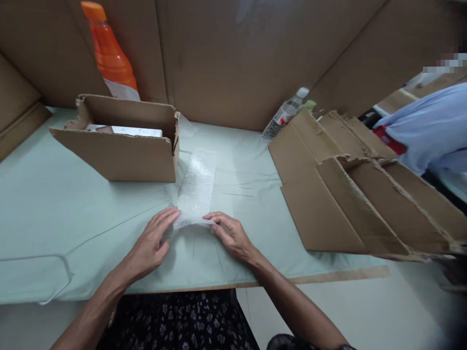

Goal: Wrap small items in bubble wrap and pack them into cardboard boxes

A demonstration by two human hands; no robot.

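Note:
A clear strip of bubble wrap (199, 180), perhaps a bubble bag, lies lengthwise on the pale green table cover. Its near end is lifted slightly off the cloth. My right hand (233, 236) pinches the near right corner between thumb and fingers. At the near left corner, my left hand (153, 243) rests its outstretched fingertips against the plastic, the thumb held apart. Just beyond the left hand stands an open cardboard box (142, 158) with a flat white printed item (136, 131) inside. Whether the bubble wrap holds anything cannot be made out.
An orange bottle (111, 58) stands behind the box. At right are a water bottle (279, 119) and several flattened cartons (328, 214) overhanging the table's front edge. A white wire hook (65, 267) lies front left. Another person's light blue sleeve (434, 126) shows far right.

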